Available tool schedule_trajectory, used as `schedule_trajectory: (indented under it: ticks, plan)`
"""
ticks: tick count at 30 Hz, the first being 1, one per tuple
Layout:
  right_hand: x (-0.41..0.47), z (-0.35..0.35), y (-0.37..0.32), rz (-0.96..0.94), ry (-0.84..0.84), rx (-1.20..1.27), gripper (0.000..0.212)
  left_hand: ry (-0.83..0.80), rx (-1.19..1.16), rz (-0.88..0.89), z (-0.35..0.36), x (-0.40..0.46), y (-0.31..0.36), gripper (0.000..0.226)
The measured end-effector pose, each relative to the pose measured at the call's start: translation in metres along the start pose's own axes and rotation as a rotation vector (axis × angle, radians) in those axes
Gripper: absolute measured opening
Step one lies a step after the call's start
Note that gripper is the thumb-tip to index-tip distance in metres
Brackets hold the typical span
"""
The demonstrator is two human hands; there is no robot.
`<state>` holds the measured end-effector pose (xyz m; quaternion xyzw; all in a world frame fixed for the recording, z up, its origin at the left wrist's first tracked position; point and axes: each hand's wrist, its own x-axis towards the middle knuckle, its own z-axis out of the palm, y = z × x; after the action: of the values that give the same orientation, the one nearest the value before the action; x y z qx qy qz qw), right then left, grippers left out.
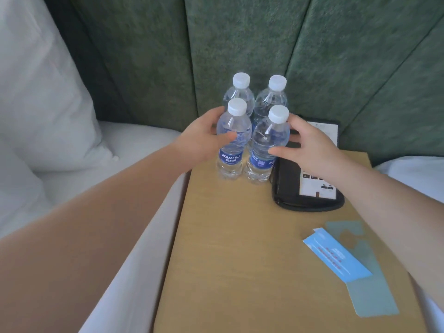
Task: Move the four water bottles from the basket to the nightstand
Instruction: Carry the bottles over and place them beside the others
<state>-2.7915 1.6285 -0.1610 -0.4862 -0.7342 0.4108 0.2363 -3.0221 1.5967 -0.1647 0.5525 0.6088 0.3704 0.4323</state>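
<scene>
Two rows of clear water bottles with white caps and blue labels stand upright in a tight cluster at the back of the tan nightstand [240,236]. My left hand [201,138] wraps the front-left bottle [230,159], with the thumb across its front and the fingers behind. My right hand [312,145] holds the front-right bottle [260,162] the same way from the right. The back-left bottle [240,92] and back-right bottle [272,97] stand just behind, untouched. The basket is out of view.
A black desk phone [300,193] lies right of the bottles, partly under my right hand. A blue card [336,255] and a teal door hanger [370,292] lie at the front right. A green padded headboard [240,32] rises behind. The bed's white pillow [36,92] is on the left.
</scene>
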Motion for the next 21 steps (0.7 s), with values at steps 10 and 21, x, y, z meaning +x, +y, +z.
schedule_trajectory:
  ticks: [10,21]
  plan:
    - [0.004,-0.002,-0.005,-0.012,0.173,-0.202,0.056,0.189,-0.006,-0.012,0.016,-0.001,-0.006,0.047]
    - [0.009,0.01,-0.003,-0.019,0.271,-0.18,0.055,0.182,-0.04,0.008,0.019,0.002,-0.011,0.048]
